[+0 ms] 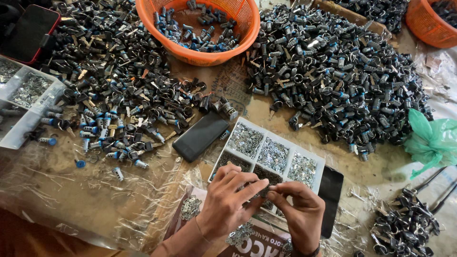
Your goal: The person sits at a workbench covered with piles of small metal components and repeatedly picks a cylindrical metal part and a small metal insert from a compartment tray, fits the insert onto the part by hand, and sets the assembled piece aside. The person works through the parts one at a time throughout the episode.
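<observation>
Left hand (228, 197) and right hand (297, 209) pinch a small metal piece (263, 190) over the compartment tray (318, 166)

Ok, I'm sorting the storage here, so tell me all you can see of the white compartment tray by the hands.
The white compartment tray looks like plastic, rectangular, lying flat and skewed on the table. Its cells hold small silvery metal pieces, darker ones in the near row. Both hands, left hand and right hand, cover its near edge.

The round plastic mesh basket (197, 56) was bright orange. The flat rectangular phone (200, 136) was matt black. The divided plastic tray (314, 163) was white, its small metal pieces silvery grey. The crumpled plastic bag (431, 140) was pale green.
</observation>
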`<state>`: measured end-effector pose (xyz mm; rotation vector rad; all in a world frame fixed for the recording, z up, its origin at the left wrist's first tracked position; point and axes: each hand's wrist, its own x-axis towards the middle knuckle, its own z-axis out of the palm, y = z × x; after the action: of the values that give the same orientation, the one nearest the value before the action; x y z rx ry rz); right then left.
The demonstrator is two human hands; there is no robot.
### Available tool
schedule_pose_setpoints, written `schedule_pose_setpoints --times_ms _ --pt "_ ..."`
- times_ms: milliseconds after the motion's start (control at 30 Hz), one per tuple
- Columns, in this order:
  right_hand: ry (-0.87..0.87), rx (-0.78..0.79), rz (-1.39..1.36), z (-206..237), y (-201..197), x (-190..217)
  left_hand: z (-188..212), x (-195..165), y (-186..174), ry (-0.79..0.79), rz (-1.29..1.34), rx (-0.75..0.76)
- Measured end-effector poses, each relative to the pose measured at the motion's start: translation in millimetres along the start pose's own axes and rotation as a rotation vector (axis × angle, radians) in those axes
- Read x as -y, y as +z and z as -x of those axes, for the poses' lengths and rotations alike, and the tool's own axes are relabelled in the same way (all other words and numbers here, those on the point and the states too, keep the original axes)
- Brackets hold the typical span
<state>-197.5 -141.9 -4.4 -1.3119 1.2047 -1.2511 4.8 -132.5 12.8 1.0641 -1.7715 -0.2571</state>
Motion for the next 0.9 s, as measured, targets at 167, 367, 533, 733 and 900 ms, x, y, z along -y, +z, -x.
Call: schedule_pose_setpoints --times_ms 167,367,533,733,900 --pt "0.072 0.037 0.016 -1 -4 -9 1 1 2 0.014 0.007 0.010" --pt "0.147 0.047 -0.005 -2 -8 -13 1 2 -1 0.038 0.015 0.072" --pt "0.170 0.066 -0.021 -4 -9 -12 2 4 -3 0.079 -0.018 0.142" --pt "0.137 0.100 0.002 -6 -8 -6 3 3 3 0.072 -0.016 0.113" --pt "0.087 0.128 0.059 -9 -8 -1 1 4 2 0.103 -0.038 0.158"
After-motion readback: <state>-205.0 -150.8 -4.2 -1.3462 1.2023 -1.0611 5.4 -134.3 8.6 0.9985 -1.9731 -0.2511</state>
